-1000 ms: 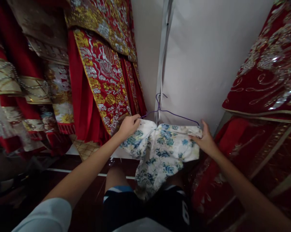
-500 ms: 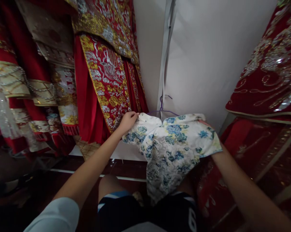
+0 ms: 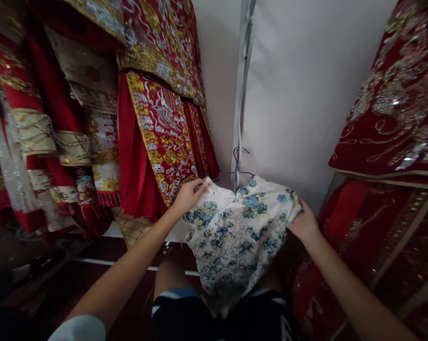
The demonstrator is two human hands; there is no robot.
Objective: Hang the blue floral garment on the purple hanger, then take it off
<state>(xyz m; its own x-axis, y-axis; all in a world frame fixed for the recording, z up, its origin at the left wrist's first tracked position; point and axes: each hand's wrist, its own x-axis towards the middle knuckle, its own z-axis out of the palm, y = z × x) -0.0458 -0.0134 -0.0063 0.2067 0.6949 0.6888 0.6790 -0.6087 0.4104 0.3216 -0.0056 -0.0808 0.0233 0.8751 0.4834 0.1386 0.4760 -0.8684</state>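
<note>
A white garment with blue and green flowers (image 3: 240,227) hangs open in front of me on a purple hanger (image 3: 236,166), whose hook stands up above the neckline. My left hand (image 3: 190,195) pinches the garment's shoulder, close to the left end of the hanger. At the other side, my right hand (image 3: 305,220) has its fingers closed on the edge of the sleeve. The lower part of the garment hangs down between my knees.
Red costumes with gold and silver embroidery (image 3: 164,123) hang on the left. Beaded dark red garments (image 3: 387,123) stand close on the right. A pale wall (image 3: 292,94) with a vertical metal post (image 3: 241,85) is behind the hanger.
My right hand has come out from under the sleeve and now shows at its edge. The right sleeve has dropped and the garment hangs flatter. The hanger sits slightly lower in view.
</note>
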